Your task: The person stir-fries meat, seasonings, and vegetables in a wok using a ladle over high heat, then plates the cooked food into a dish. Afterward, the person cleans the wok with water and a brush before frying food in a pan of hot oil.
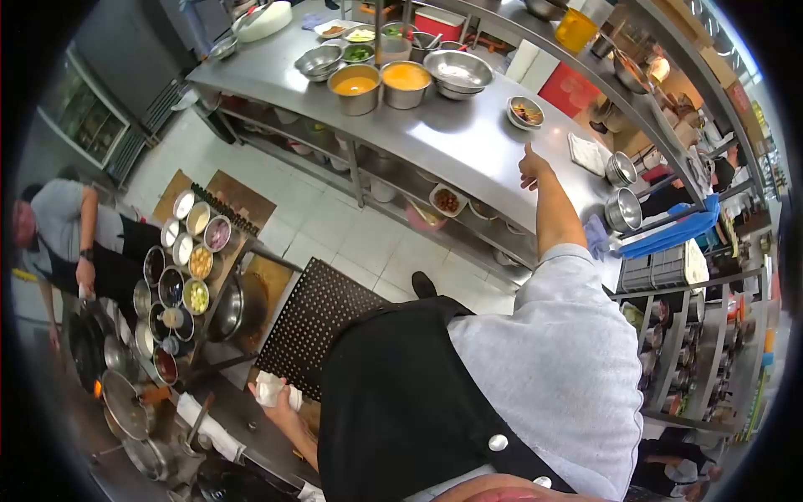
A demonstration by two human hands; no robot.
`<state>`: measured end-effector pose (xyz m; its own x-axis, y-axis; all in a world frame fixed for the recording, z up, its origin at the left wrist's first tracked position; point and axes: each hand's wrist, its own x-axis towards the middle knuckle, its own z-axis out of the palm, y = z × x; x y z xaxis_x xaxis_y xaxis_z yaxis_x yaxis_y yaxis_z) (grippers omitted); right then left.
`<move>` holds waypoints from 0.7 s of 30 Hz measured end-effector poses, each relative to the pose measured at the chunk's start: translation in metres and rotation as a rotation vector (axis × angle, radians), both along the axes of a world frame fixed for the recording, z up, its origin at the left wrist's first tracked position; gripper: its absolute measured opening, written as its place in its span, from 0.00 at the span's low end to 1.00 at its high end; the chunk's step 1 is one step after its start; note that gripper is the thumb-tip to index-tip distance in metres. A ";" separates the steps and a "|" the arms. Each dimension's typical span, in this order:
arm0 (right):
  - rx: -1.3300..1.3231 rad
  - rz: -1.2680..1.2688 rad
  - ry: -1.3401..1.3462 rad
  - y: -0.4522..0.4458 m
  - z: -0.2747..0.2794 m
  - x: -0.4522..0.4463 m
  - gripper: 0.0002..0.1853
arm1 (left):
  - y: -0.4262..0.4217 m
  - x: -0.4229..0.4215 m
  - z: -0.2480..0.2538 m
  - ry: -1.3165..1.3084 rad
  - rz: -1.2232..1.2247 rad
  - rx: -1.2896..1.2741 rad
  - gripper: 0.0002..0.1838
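My right hand (532,167) reaches out over the steel counter (452,138), fingers partly spread and nothing visible in them. Just beyond it sits a small metal bowl (526,114) with dark and orange strips of food. Down at the lower left, my left hand (284,406) is closed around a folded white cloth (274,390), beside a perforated black mat (305,318). Two metal pots of orange liquid (355,87) and a stack of wide steel bowls (458,69) stand farther back on the counter.
At the left, a person (67,217) stands by a stove with pans (125,402). Round containers of ingredients (201,261) fill a rack nearby. A folded white towel (589,154) and steel bowls (622,209) lie on the counter's right part. An overhead shelf (585,71) crosses the upper right.
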<state>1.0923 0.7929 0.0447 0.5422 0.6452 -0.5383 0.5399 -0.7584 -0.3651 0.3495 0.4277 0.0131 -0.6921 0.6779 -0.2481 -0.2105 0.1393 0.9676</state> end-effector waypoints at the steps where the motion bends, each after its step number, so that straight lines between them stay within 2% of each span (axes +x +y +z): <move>1: -0.003 -0.005 0.008 0.013 -0.005 0.020 0.45 | 0.009 0.013 -0.011 0.008 -0.005 -0.003 0.43; 2: 0.053 -0.005 0.031 0.027 -0.012 0.040 0.45 | 0.016 0.024 -0.026 -0.021 -0.048 -0.085 0.41; 4: 0.097 0.001 0.061 0.055 -0.028 0.081 0.45 | 0.039 0.070 -0.018 -0.031 -0.095 -0.204 0.32; 6: 0.267 -0.096 0.255 0.092 -0.038 0.117 0.45 | 0.064 0.112 -0.013 0.065 -0.203 -0.282 0.30; 7: 0.261 -0.082 0.267 0.105 -0.037 0.119 0.45 | 0.078 0.133 -0.006 0.129 -0.267 -0.328 0.29; 8: 0.329 -0.095 0.173 0.112 -0.036 0.119 0.43 | 0.090 0.150 0.003 0.238 -0.375 -0.415 0.28; 9: 0.396 -0.107 0.078 0.120 -0.035 0.120 0.42 | 0.100 0.170 0.011 0.279 -0.367 -0.410 0.25; 10: 0.400 -0.100 0.069 0.131 -0.049 0.133 0.36 | 0.104 0.180 0.009 0.314 -0.427 -0.406 0.25; 11: 0.395 -0.087 0.079 0.139 -0.062 0.145 0.36 | 0.105 0.185 0.003 0.350 -0.485 -0.401 0.25; 13: 0.240 -0.088 -0.025 0.159 -0.089 0.168 0.23 | 0.101 0.187 -0.027 0.327 -0.507 -0.407 0.24; 14: 0.239 -0.042 -0.130 0.166 -0.110 0.185 0.20 | 0.109 0.206 -0.009 0.401 -0.498 -0.388 0.23; 15: 0.239 0.002 -0.239 0.170 -0.127 0.194 0.18 | 0.116 0.213 -0.005 0.404 -0.474 -0.397 0.23; 17: 0.392 -0.049 -0.451 0.150 -0.096 0.162 0.16 | 0.123 0.225 -0.004 0.289 -0.499 -0.536 0.22; 18: 0.457 -0.015 -0.470 0.145 -0.095 0.161 0.16 | 0.126 0.230 -0.006 0.377 -0.501 -0.486 0.21; 21: 0.643 0.182 -0.588 0.141 -0.100 0.175 0.16 | 0.147 0.244 0.001 0.406 -0.564 -0.473 0.21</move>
